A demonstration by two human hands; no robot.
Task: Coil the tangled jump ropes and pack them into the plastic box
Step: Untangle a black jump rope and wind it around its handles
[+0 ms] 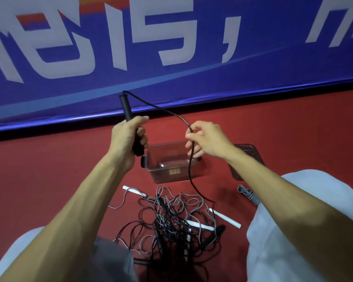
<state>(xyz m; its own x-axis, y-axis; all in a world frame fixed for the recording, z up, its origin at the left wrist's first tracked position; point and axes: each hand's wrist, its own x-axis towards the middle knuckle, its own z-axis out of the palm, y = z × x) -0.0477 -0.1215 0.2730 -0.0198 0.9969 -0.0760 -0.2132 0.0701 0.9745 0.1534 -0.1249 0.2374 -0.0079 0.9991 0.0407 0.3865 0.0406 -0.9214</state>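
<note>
My left hand grips a black jump rope handle upright above the red floor. Its black cord arcs right to my right hand, which pinches it between the fingers. From there the cord hangs down to a tangled pile of black and grey ropes with white handles between my knees. A clear plastic box stands open just beyond the pile, below both hands, with nothing in it that I can see.
The box's lid lies to the right, partly behind my right forearm. A small grey coiled rope rests by my right knee. A blue banner runs along the back edge of the red floor.
</note>
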